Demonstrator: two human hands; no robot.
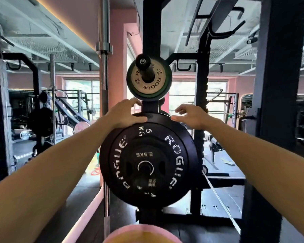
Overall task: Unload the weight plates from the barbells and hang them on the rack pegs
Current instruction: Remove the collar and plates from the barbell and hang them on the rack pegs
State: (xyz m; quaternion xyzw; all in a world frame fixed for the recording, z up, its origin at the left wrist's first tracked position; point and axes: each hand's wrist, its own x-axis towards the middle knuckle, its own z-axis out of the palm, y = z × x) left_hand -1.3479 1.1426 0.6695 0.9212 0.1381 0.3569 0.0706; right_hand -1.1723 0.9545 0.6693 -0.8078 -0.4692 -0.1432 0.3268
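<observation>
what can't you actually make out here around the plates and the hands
- Lower peg: head view, hidden behind the 2.5 kg plate and 5 kg plate.
- Number of plates behind the 5 kg plate: only rims show.
- Left hand fingertips: lost behind the plates' top edge, so the grip is unclear.
- Right hand: contact with the rim uncertain.
- Small upper plate: the peg covers part of its lettering.

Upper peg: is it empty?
No. The upper peg carries a pale 0.5 Rogue plate in front of a larger dark green-rimmed plate, above the black 5 kg plate.
</observation>
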